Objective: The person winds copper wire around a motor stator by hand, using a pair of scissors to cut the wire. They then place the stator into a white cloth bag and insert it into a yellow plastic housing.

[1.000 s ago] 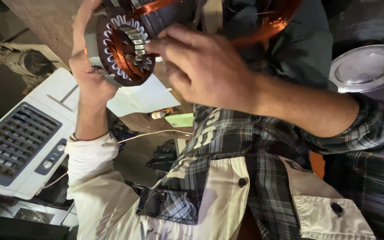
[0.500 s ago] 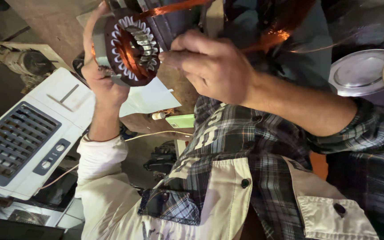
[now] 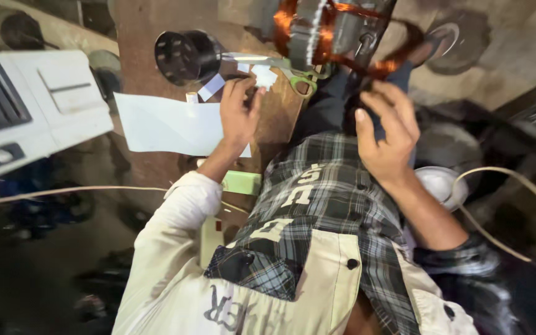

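Note:
A motor stator (image 3: 317, 28) with bright copper wire loops (image 3: 398, 62) sits at the top centre, above my knee. My right hand (image 3: 386, 139) reaches up under it, fingers curled at the lower edge of the copper loops. My left hand (image 3: 240, 115) lies on the brown board (image 3: 150, 25), fingertips pinching a small white paper piece (image 3: 263, 77). Scissors with green handles (image 3: 293, 73) lie just beyond that paper. Another paper strip (image 3: 211, 87) lies beside my left hand.
A black cup (image 3: 187, 56) stands on the board, with a white sheet (image 3: 169, 124) below it. A white appliance housing (image 3: 26, 105) fills the left. A green box (image 3: 241, 182) sits near my elbow. A white round container (image 3: 442, 183) and a pale cable (image 3: 497, 177) are at the right.
My left hand has let go of the stator and dropped to the paper pieces on the board. The stator has moved right and up, and my view has swung downward.

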